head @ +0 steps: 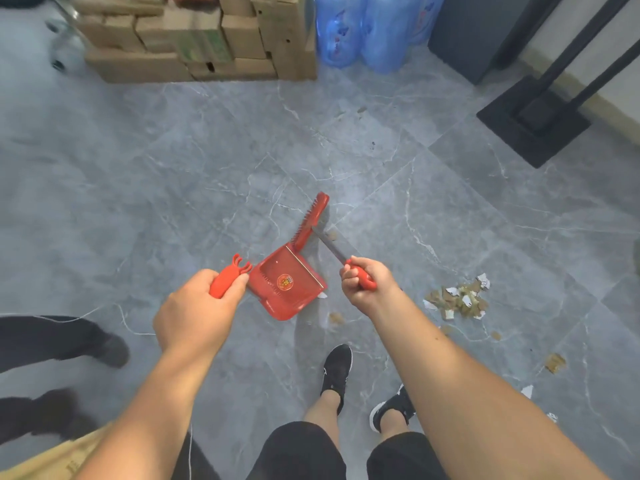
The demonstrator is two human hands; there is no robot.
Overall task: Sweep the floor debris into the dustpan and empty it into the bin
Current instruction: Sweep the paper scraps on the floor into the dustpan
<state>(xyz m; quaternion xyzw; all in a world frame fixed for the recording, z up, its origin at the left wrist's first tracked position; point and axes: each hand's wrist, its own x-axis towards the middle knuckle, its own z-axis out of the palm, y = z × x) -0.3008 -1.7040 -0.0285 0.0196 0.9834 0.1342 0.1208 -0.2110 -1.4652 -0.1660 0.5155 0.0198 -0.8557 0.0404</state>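
Red plastic dustpan [286, 285] sits on the grey marbled floor [173, 168], its tray looking bare. The left hand [197, 313] is clamped around the dustpan's red handle grip [227, 280]; the right hand [367, 280] is closed on the red grip of a broom [310, 220], whose red head rests on the floor just beyond the pan. A debris pile [459, 301] of brown and white scraps lies to the right, apart from both, with stray bits nearby
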